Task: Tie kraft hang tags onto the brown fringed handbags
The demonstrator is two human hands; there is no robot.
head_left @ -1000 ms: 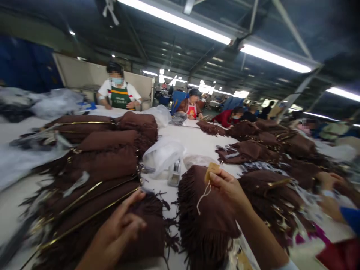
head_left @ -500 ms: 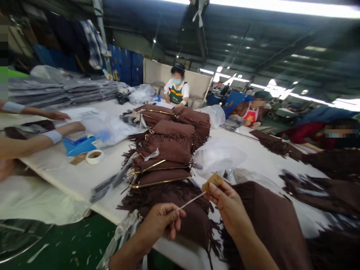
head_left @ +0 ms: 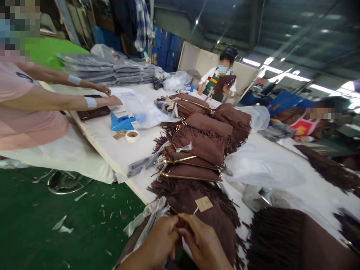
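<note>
Close together at the bottom centre, my left hand (head_left: 161, 237) and my right hand (head_left: 201, 237) meet at the fingertips over a dark brown fringed handbag (head_left: 219, 225). Both are closed in a pinch beside the bag's gold-coloured edge. A tan hang tag (head_left: 204, 203) rests on the bag, and its thin white string runs down to my right fingers. What my left fingers grip is hidden. Clear plastic wrapping (head_left: 149, 215) hangs by the bag's left end, near my left hand.
Several brown fringed bags (head_left: 197, 150) are stacked up the table (head_left: 118, 150). Another bag (head_left: 298, 232) lies right of my hands. Left are a tape roll (head_left: 132, 135), a blue dispenser (head_left: 123, 122) and a co-worker's arms (head_left: 56, 101). Plastic bags (head_left: 258, 165) lie right of the stack.
My hands have come together lower, at the bag's edge. My right hand has let go of the tag, which now lies on the bag. The view has swung left.
</note>
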